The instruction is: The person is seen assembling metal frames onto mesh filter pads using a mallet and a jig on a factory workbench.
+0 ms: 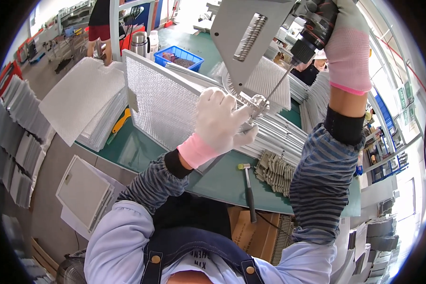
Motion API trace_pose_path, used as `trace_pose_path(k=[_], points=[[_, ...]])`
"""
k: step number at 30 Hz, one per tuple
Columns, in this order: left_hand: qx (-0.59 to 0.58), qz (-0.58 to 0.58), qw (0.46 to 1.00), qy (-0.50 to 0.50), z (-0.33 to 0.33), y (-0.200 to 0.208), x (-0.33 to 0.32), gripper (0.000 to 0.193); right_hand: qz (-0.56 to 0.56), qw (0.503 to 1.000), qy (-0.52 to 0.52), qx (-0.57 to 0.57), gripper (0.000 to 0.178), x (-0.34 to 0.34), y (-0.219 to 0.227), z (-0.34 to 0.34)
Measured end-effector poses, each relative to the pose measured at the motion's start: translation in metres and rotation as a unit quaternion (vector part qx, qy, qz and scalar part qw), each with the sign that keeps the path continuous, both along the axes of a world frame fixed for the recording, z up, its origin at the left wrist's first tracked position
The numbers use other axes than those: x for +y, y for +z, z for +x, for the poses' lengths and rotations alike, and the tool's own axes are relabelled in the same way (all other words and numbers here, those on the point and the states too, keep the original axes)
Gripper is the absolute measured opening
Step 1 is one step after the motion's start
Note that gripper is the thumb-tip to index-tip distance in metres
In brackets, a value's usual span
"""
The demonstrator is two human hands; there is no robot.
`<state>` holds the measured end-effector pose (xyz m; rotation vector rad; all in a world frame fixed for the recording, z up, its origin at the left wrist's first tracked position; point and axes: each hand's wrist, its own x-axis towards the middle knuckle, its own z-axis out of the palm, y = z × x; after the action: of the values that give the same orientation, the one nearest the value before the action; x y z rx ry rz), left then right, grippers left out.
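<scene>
My right hand (349, 54), in a white glove with a pink cuff, is closed around a dark power drill (317, 26) at the upper right. From its chuck a long thin bit slants down to a small silvery metal bracket (259, 105). My gloved left hand (220, 118) is closed on that bracket, fingers bent and thumb toward me. Beside it, a framed mesh panel (163, 97) stands tilted on the green table (213, 182). A grey metal plate (229, 45) with a slot and a spring hangs above my left hand, partly hiding what lies behind.
A hammer (249, 194) and a pile of metal brackets (274, 173) lie near the table's front edge. Mesh sheets (83, 94), a yellow-handled tool (121, 120), a blue bin (194, 63) and a thermos (139, 44) are left. Long profiles (279, 137) lie right.
</scene>
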<state>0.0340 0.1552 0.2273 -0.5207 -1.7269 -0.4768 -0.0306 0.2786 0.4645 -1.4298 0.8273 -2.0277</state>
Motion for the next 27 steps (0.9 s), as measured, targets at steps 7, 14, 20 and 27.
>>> trace_pose_path(k=[7, 14, 20, 27], points=[[-0.01, 0.007, 1.0, 0.009, 0.002, -0.003, 0.0, 0.033, 0.036, 0.777, -0.58, 0.242, 0.029, -0.012, -0.011, 0.03], [-0.024, 0.016, 1.0, 0.006, -0.003, -0.005, 0.001, 0.03, 0.124, 0.675, -0.681, 0.257, 0.032, -0.006, -0.011, 0.043], [0.038, 0.009, 0.999, 0.003, -0.011, -0.006, 0.001, 0.024, 0.124, 0.688, -0.66, 0.275, 0.032, 0.024, -0.029, 0.01], [0.024, 0.016, 1.0, -0.002, -0.006, -0.007, 0.0, 0.026, 0.069, 0.684, -0.649, 0.326, 0.033, 0.039, -0.037, 0.008]])
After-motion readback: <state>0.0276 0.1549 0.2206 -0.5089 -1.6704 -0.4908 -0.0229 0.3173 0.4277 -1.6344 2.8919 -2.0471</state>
